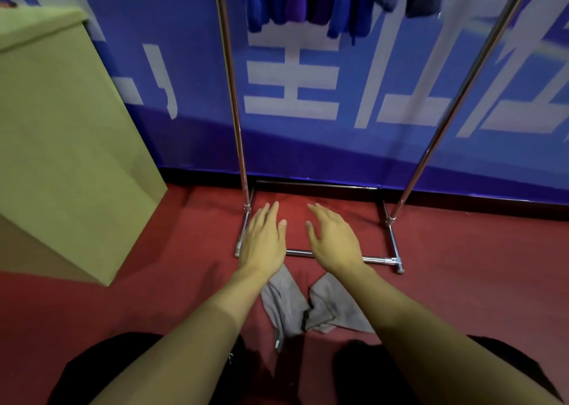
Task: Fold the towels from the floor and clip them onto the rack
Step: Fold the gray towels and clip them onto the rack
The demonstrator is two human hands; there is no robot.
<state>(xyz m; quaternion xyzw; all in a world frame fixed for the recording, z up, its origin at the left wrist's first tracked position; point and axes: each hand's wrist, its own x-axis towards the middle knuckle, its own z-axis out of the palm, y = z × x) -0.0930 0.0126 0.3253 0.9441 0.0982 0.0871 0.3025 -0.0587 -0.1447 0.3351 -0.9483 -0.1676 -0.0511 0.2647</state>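
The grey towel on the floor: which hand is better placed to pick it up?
Probably the left hand, narrowly. Both hands are open above the grey towel; the towel's bulk lies nearer the left wrist, while the right hand reaches further past it.

The tall metal garment rack with a rectangular tube base (338,254) stands on the red carpeted floor (462,281), and everything is placed from it. Behind the rack, the blue banner wall with large white characters (308,140) meets the floor. Left of the rack stands the big olive-green box-shaped cabinet (61,146). High on the rack hang the dark blue, purple and grey cloth towels (311,1). Before the rack's front base bar, on the floor, lies the crumpled grey towel (311,309). The left hand (263,238) hovers over the base's left end, the right hand (334,240) beside it, over the space inside the base.
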